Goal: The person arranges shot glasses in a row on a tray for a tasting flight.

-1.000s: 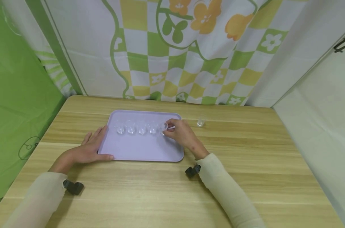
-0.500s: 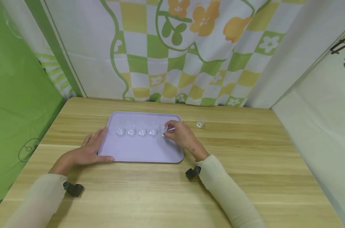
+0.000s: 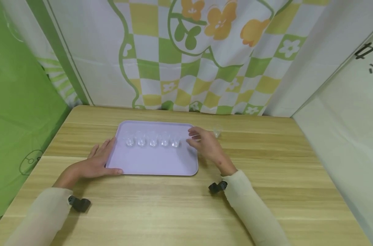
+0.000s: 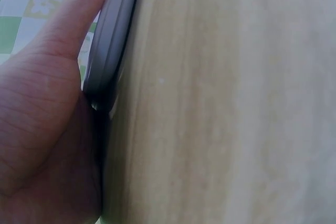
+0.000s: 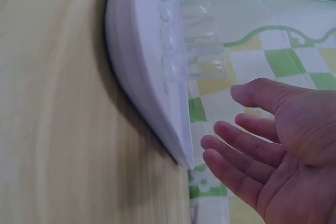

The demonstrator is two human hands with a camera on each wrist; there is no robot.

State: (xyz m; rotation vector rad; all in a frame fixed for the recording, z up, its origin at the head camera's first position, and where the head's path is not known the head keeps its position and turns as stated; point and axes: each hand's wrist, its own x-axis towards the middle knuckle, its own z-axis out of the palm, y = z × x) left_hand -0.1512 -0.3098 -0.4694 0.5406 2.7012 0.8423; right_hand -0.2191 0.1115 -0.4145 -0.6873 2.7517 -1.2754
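Several small clear cups stand upright in a row across a lavender tray; the rightmost cup is closest to my right hand. That hand hovers over the tray's right edge, fingers loosely spread and holding nothing. In the right wrist view the end cup is apart from the fingertips. My left hand rests against the tray's left side, with fingers straight along the edge and the thumb on the near left corner. Beyond my right hand, a lone clear cup on the table is partly hidden.
The wooden table reaches back to a green and yellow checked curtain. A green sheet hangs at the left and a white panel at the right. Black wrist cameras sit by both sleeves.
My right hand has let go of the rightmost cup and moved right, its fingers spreading. That cup now stands in the row. My left hand has stayed on the tray's edge.
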